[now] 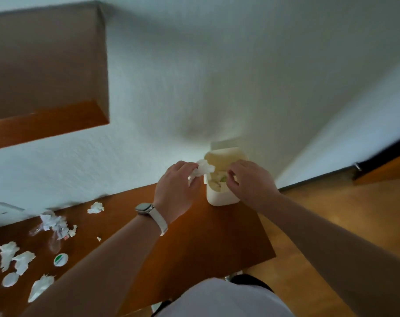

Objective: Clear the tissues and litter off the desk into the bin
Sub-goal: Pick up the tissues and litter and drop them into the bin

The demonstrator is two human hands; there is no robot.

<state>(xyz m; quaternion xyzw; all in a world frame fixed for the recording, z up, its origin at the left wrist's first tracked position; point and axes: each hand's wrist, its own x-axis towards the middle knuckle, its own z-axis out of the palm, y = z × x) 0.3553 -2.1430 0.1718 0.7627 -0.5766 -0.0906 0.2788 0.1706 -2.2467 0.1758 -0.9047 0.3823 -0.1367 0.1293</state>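
Glossy brown wooden desk (194, 236); on it a matt white plastic bin (219, 195), with crumpled soft paper tissues (9, 253) lying well apart from the bin.

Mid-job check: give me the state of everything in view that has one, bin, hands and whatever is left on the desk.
bin: lid open, partly filled with tissue.
left hand: gripping a crumpled tissue at the bin's rim.
right hand: fingers at the bin's opening; whether it holds anything is unclear.
loose tissues: crumpled on the desk, not yet binned.
round lid: lying flat on the desk.
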